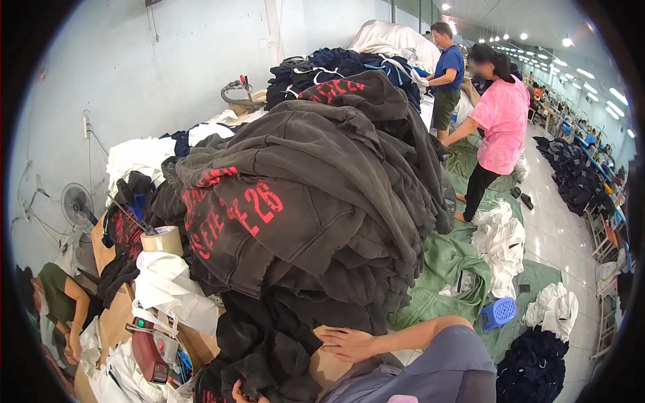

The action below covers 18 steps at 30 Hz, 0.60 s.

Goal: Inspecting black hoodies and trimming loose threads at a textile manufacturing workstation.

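My right hand [346, 344] lies flat on the brown tabletop [324, 368], fingers stretched out, next to the edge of a big heap of washed-black sweatshirts [316, 195] with red print. At the lower edge my left hand [240, 391] shows only in part. Its fingers curl on the cloth of a crumpled black sweatshirt [269, 366] that lies in front of the heap. The rest of that hand is out of the picture or covered by the cloth.
Left of the heap are a tape roll [162, 240], white cloth [171, 285] and a dark red handheld tool [148, 352]. A person [60, 302] sits at far left; two others stand beyond the heap. A blue plastic stool [498, 314] and garment piles occupy the right floor.
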Tool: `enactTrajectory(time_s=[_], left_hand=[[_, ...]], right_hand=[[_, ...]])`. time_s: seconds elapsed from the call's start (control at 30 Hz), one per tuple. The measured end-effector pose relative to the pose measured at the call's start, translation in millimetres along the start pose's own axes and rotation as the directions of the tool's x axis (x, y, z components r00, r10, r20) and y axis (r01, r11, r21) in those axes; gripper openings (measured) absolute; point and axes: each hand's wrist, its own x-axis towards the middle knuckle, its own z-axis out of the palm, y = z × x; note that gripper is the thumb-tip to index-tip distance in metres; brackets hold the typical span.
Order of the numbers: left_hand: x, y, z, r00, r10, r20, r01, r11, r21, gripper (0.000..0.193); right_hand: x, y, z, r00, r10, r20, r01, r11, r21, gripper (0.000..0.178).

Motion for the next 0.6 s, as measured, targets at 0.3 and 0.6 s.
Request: enactTrajectory(time_s=[0.3,0.6], left_hand=[[-0.1,0.9,0.5,1.000,0.010,0.003,-0.010,0.999,-0.050,0.048],[1.6,0.9,1.2,0.998,0.062,-0.028,-0.063,0.998,-0.016,0.044]], right_hand=[[-1.2,1.0,0.6,1.000,0.003,-0.009,-0.003,1.000,-0.014,0.046],[1.1,-1.1,-3.3,1.000,-0.010,-0.011,0.010,1.000,0.009,0.045]])
